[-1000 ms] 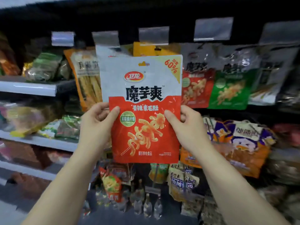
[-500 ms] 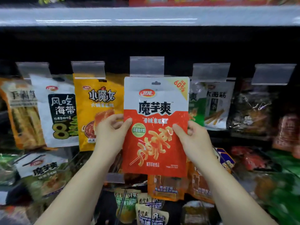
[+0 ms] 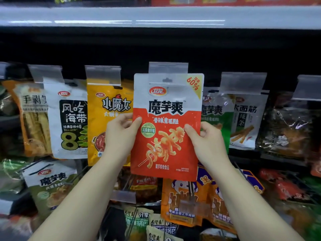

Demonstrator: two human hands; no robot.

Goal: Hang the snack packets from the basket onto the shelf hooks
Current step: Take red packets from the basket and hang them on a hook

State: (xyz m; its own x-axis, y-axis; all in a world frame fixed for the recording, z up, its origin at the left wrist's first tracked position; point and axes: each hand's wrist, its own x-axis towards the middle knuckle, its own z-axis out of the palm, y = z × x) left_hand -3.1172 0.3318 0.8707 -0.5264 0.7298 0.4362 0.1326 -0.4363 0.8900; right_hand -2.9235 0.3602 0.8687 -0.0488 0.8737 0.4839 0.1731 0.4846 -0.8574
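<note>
I hold a red and white snack packet (image 3: 166, 126) upright in front of the shelf. My left hand (image 3: 121, 134) grips its left edge and my right hand (image 3: 206, 140) grips its right edge. The packet's top hang hole sits just below a clear plastic label holder (image 3: 168, 67) at the tip of a shelf hook. The label holder overlaps the packet's top edge. The hook's wire is hidden behind the packet. The basket is out of sight.
Neighbouring hooks carry a yellow packet (image 3: 107, 119), a white seaweed packet (image 3: 69, 117) on the left and a green packet (image 3: 217, 117) on the right. More packets hang on the row below (image 3: 182, 202). A white shelf edge (image 3: 156, 16) runs overhead.
The view has tilted up and shifted right along the shelf. The packet in both hands has risen, and its top now meets the label holder of the middle hook.
</note>
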